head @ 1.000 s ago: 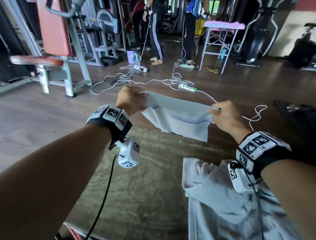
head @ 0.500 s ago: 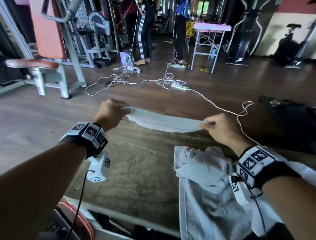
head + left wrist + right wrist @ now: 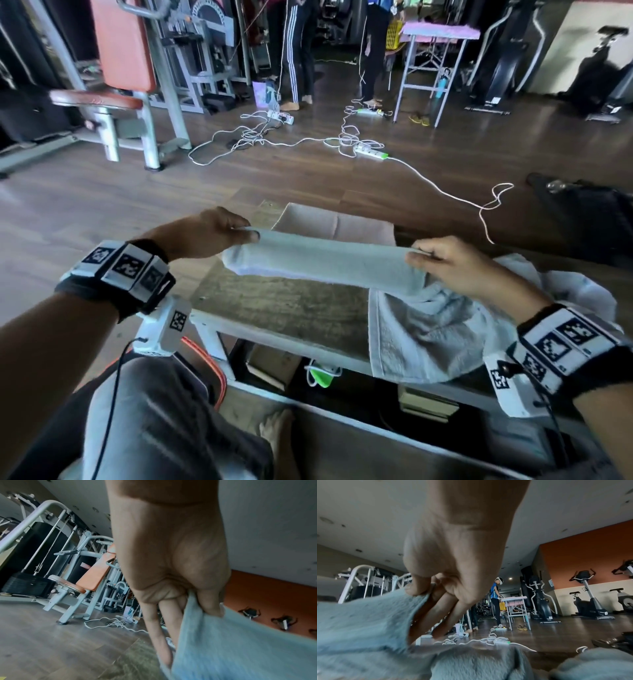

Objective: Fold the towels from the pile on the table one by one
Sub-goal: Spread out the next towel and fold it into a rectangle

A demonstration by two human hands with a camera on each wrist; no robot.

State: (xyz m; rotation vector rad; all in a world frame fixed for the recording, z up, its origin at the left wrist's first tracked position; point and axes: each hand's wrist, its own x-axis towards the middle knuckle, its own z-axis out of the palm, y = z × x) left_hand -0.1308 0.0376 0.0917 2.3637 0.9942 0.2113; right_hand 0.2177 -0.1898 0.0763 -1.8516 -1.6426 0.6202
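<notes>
A pale folded towel is stretched level between both hands, just above the worn table top. My left hand pinches its left end, thumb on the cloth; the left wrist view shows the towel under the thumb of that hand. My right hand pinches the right end; in the right wrist view its thumb presses the towel. The pile of crumpled white towels lies on the table's right side, below the right hand. A folded beige towel sits at the far edge.
Under the table are boxes and a green and white object. White cables and power strips trail over the wooden floor beyond. A gym machine stands far left, people and a small table far back. A dark bag lies right.
The towel hung open from both hands a second ago; both hands have dropped toward the table and it is now a narrow, doubled strip held level. The head view has tilted downward.
</notes>
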